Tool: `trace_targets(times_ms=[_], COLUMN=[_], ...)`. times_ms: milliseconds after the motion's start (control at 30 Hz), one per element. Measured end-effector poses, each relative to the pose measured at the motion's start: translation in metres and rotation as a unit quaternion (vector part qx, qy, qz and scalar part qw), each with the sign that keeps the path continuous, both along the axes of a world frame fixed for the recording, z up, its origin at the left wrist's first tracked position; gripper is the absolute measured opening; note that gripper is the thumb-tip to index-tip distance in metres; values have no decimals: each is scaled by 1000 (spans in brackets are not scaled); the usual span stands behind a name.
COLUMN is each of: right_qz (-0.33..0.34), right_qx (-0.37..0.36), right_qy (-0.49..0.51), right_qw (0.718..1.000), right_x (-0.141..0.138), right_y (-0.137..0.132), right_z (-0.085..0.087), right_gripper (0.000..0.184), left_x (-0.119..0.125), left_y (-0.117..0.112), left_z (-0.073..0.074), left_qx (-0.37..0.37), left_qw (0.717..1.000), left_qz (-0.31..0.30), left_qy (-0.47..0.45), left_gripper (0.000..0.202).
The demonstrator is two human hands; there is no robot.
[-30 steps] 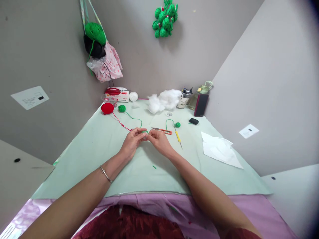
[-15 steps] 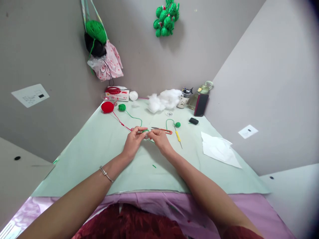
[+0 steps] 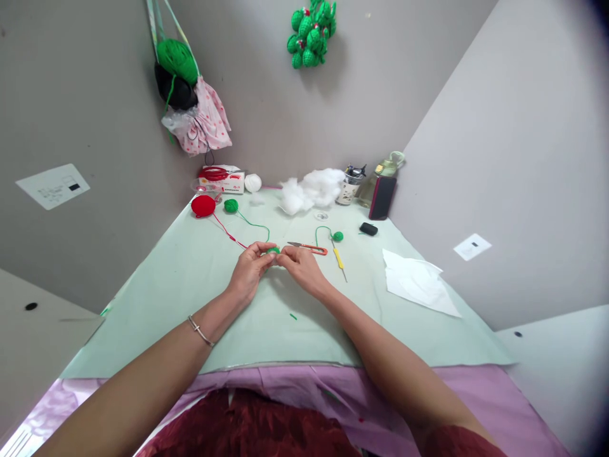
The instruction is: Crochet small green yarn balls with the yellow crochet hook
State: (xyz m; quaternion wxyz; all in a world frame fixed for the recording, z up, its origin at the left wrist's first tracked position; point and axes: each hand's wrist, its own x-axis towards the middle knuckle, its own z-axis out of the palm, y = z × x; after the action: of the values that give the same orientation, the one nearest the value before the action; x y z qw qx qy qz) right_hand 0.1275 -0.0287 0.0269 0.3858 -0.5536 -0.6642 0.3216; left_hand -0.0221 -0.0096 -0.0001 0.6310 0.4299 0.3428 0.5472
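Observation:
My left hand [image 3: 250, 270] and my right hand [image 3: 299, 266] meet over the pale green cloth [image 3: 190, 285], fingertips pinched together on a small green crocheted piece [image 3: 273, 251]. A red yarn strand runs from my left hand back to a red yarn ball [image 3: 203, 205], and a green strand leads to a small green yarn ball [image 3: 231, 205]. Orange thread snips [image 3: 311, 248] lie just beyond my right hand. A yellow-handled crochet hook [image 3: 339, 259] and another small green crocheted ball [image 3: 337, 236] lie to the right.
White stuffing [image 3: 311, 189], a white yarn ball [image 3: 252, 183], a box [image 3: 222, 180], a cup of tools [image 3: 349, 187], a bottle [image 3: 380, 174] and a dark phone [image 3: 382, 198] line the back. White paper [image 3: 416, 282] lies right. Green crocheted pieces [image 3: 311, 32] and a bag [image 3: 190, 108] hang on the wall.
Both hands stay pinched on the small green piece, with only slight finger shifts. The view has drifted a little.

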Motion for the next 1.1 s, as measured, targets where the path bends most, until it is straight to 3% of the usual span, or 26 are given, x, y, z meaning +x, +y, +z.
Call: trace_targets(times_ms=[300,600,900,1100], right_qz=[25,-30,-18,-27], right_qx=[-25,-7,31,10], right_qy=[36,4,-76,-73], right_qw=[999,1000,996,997], right_x=[2,5,0,-2], right_y=[6,11,-2,0], right_z=[-7,-13,-2,-4], right_gripper=[33,35,29,29], left_x=[1,-2,-7,-5], left_y=[-1,-3,8,6], left_z=[0,-2,-10,-9], left_qx=[41,42,39,51], left_qw=[996,996,993,992], left_qz=[33,-13,-18,-8], left_qy=[71,80,106,113], left_gripper=[26,37,19,16])
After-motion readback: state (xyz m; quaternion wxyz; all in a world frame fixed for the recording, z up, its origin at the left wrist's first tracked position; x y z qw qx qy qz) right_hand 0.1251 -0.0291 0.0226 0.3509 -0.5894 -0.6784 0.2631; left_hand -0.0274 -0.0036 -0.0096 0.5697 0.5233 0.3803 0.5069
